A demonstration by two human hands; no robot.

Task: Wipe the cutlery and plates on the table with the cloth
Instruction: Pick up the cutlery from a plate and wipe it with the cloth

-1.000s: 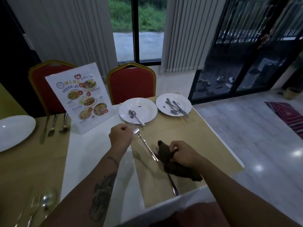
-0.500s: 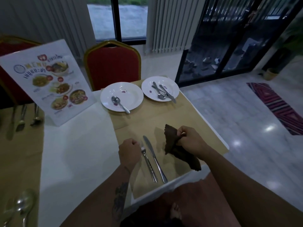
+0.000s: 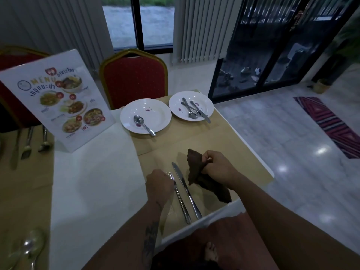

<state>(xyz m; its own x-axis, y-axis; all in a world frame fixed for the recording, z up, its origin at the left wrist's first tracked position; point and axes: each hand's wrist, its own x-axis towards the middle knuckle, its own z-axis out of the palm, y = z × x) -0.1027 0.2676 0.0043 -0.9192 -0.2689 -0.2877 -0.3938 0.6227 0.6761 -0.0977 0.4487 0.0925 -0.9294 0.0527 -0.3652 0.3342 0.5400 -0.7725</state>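
Note:
My left hand [image 3: 158, 185] is curled at the tine end of a fork [image 3: 180, 199] that lies on the tan placemat [image 3: 229, 141], beside a knife [image 3: 186, 189]. To the right, my right hand [image 3: 218, 168] grips a dark brown cloth [image 3: 195, 166], held just above the mat. Two white plates with reddish stains sit at the far edge. The left plate [image 3: 127, 115] carries a spoon [image 3: 144, 124]. The right plate [image 3: 207, 103] carries a knife, a fork and a spoon [image 3: 191, 110].
A menu stand [image 3: 56, 98] stands on the white tablecloth at the left, with more cutlery [image 3: 27, 145] beyond it and a spoon [image 3: 31, 248] at the near left. A red chair [image 3: 134, 78] faces the plates. The table edge runs along the right.
One second ago my left hand held the fork raised while the cloth was against its handle. Now the fork lies beside the knife and the cloth is off it.

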